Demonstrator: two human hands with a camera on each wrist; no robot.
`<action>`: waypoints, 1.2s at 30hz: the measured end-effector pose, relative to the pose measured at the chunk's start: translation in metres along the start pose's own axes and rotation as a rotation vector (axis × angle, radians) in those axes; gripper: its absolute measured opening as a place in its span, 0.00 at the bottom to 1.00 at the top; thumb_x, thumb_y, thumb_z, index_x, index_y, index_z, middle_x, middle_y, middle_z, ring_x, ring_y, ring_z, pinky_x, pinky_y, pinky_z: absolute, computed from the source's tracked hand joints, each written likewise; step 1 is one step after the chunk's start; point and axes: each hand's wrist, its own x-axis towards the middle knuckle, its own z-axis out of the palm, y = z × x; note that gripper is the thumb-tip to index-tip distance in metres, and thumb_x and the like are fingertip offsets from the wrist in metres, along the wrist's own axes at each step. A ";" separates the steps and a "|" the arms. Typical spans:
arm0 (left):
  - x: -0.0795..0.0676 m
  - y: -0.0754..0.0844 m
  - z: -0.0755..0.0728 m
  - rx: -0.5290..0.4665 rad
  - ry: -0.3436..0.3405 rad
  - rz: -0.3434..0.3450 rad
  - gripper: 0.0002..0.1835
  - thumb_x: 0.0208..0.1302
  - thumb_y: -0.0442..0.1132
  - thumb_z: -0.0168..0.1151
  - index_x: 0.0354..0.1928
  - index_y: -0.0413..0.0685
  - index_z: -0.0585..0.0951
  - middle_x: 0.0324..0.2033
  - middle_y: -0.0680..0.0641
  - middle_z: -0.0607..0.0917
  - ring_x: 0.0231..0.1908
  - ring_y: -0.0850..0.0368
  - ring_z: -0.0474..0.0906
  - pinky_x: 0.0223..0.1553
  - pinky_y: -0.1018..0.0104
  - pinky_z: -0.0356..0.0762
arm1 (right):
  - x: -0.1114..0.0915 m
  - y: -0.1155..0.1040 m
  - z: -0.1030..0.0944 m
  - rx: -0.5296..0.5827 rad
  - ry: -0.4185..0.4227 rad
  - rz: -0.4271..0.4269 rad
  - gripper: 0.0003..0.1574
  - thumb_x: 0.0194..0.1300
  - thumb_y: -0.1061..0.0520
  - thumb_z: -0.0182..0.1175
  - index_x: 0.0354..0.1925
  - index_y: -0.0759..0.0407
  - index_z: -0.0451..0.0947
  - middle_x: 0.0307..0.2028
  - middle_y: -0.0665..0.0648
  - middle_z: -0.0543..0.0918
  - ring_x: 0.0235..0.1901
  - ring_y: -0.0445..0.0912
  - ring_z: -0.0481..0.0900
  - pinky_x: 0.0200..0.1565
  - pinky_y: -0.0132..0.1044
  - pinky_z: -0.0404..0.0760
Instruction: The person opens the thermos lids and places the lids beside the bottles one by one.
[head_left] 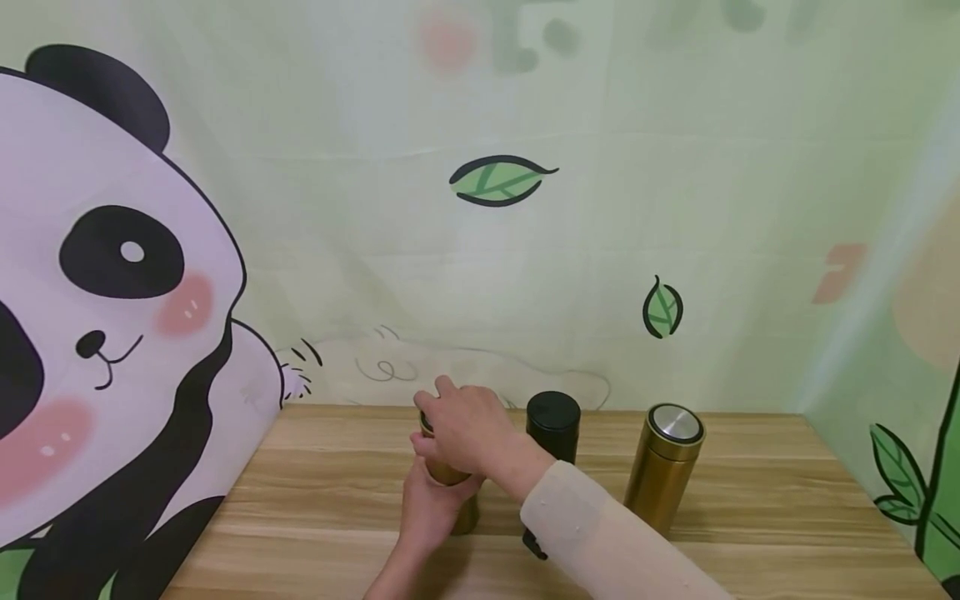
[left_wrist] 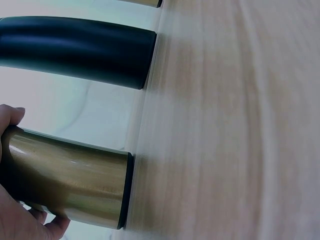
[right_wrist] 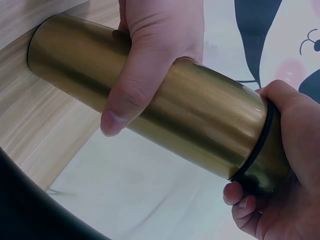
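A gold thermos flask [right_wrist: 210, 110] stands upright on the wooden table, left of the middle in the head view. My left hand [head_left: 429, 510] grips its body, the thumb lying across the gold side in the right wrist view. Over the top, my right hand [head_left: 468, 427] holds the lid [right_wrist: 272, 155] with its fingers curled round it. A dark ring marks the seam where lid and body meet. In the left wrist view the flask's lower body [left_wrist: 80, 180] shows, with its dark base on the table.
Just right of the hands stands a black flask [head_left: 553, 417], partly hidden behind my right forearm and pale sleeve [head_left: 600, 525]. Farther right is another gold flask [head_left: 660, 487] with a silver-topped lid. A cloth backdrop [head_left: 360, 208] with a panda rises behind the table [head_left: 787, 500].
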 end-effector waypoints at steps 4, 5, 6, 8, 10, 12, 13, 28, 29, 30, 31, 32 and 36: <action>-0.001 0.000 -0.001 -0.003 -0.018 0.001 0.36 0.54 0.49 0.80 0.62 0.51 0.73 0.48 0.47 0.86 0.44 0.53 0.82 0.47 0.57 0.80 | -0.001 0.001 -0.001 0.001 0.004 -0.009 0.26 0.74 0.32 0.55 0.55 0.47 0.77 0.41 0.52 0.78 0.23 0.43 0.73 0.26 0.35 0.76; -0.001 0.000 -0.001 0.000 -0.018 0.002 0.36 0.54 0.50 0.80 0.63 0.51 0.73 0.48 0.47 0.86 0.44 0.53 0.82 0.47 0.57 0.80 | -0.001 0.001 -0.001 0.002 0.005 -0.011 0.26 0.74 0.32 0.55 0.55 0.47 0.77 0.41 0.52 0.78 0.24 0.43 0.73 0.27 0.35 0.76; -0.001 0.000 -0.001 0.002 -0.018 0.001 0.37 0.54 0.50 0.80 0.63 0.51 0.73 0.48 0.47 0.86 0.44 0.53 0.82 0.47 0.57 0.80 | -0.001 0.001 -0.001 0.000 0.004 -0.012 0.26 0.74 0.32 0.55 0.55 0.47 0.77 0.41 0.52 0.78 0.24 0.44 0.73 0.27 0.35 0.76; -0.001 0.000 -0.001 0.006 -0.015 0.001 0.37 0.54 0.50 0.81 0.63 0.51 0.73 0.48 0.47 0.86 0.44 0.54 0.82 0.47 0.57 0.80 | -0.001 0.001 -0.001 -0.004 0.002 -0.013 0.26 0.74 0.32 0.55 0.55 0.47 0.76 0.42 0.52 0.78 0.24 0.44 0.74 0.27 0.35 0.77; -0.001 -0.001 -0.001 0.012 -0.012 0.002 0.37 0.54 0.50 0.81 0.63 0.51 0.73 0.48 0.46 0.86 0.44 0.53 0.82 0.47 0.57 0.80 | 0.000 0.001 -0.001 -0.008 -0.002 -0.014 0.26 0.74 0.32 0.54 0.56 0.47 0.76 0.43 0.52 0.78 0.25 0.44 0.74 0.28 0.36 0.77; 0.000 -0.001 -0.001 0.014 -0.010 0.002 0.37 0.54 0.50 0.81 0.63 0.50 0.73 0.48 0.46 0.86 0.44 0.54 0.82 0.47 0.57 0.80 | 0.000 0.001 -0.001 -0.013 -0.007 -0.013 0.27 0.74 0.31 0.54 0.56 0.47 0.76 0.44 0.53 0.78 0.25 0.44 0.75 0.29 0.36 0.78; 0.000 -0.001 0.000 0.015 -0.009 0.003 0.37 0.54 0.50 0.81 0.63 0.50 0.73 0.48 0.46 0.86 0.44 0.54 0.82 0.47 0.57 0.80 | 0.000 0.001 0.000 -0.013 -0.008 -0.012 0.27 0.74 0.31 0.54 0.56 0.47 0.76 0.44 0.53 0.78 0.25 0.44 0.75 0.29 0.36 0.78; 0.002 -0.002 0.001 0.025 -0.001 0.004 0.38 0.53 0.51 0.81 0.63 0.50 0.73 0.47 0.46 0.86 0.44 0.54 0.83 0.47 0.57 0.80 | -0.001 0.004 -0.003 -0.030 -0.038 -0.048 0.28 0.76 0.30 0.52 0.56 0.49 0.74 0.42 0.52 0.76 0.27 0.44 0.75 0.30 0.36 0.78; 0.002 -0.002 0.001 0.029 0.000 0.004 0.38 0.53 0.51 0.81 0.63 0.50 0.73 0.47 0.46 0.87 0.44 0.54 0.83 0.48 0.57 0.80 | -0.001 0.004 -0.003 -0.029 -0.042 -0.051 0.28 0.76 0.30 0.52 0.56 0.49 0.74 0.42 0.52 0.76 0.27 0.44 0.75 0.30 0.36 0.78; 0.002 -0.002 0.001 0.031 0.000 0.005 0.39 0.53 0.52 0.81 0.63 0.50 0.73 0.47 0.46 0.87 0.44 0.54 0.83 0.48 0.57 0.80 | -0.001 0.004 -0.003 -0.030 -0.045 -0.053 0.28 0.76 0.30 0.51 0.56 0.48 0.74 0.42 0.52 0.76 0.27 0.44 0.75 0.30 0.36 0.78; 0.002 -0.002 0.001 0.032 0.000 0.005 0.39 0.53 0.52 0.81 0.63 0.50 0.73 0.47 0.46 0.87 0.45 0.54 0.83 0.48 0.57 0.80 | -0.001 0.004 -0.003 -0.029 -0.047 -0.053 0.28 0.76 0.30 0.51 0.56 0.48 0.74 0.42 0.52 0.76 0.27 0.44 0.75 0.30 0.36 0.78; 0.002 -0.002 0.001 0.030 0.001 0.005 0.39 0.53 0.52 0.81 0.63 0.50 0.73 0.47 0.46 0.87 0.44 0.54 0.83 0.48 0.57 0.80 | -0.001 0.005 -0.003 -0.028 -0.049 -0.052 0.28 0.76 0.30 0.51 0.56 0.48 0.73 0.43 0.52 0.76 0.27 0.44 0.75 0.31 0.36 0.78; 0.002 -0.001 0.001 0.020 -0.005 0.005 0.39 0.53 0.51 0.81 0.63 0.50 0.72 0.47 0.46 0.86 0.44 0.53 0.83 0.47 0.57 0.80 | -0.001 0.004 -0.004 -0.026 -0.060 -0.030 0.29 0.76 0.29 0.51 0.58 0.48 0.73 0.45 0.52 0.76 0.30 0.45 0.77 0.32 0.37 0.80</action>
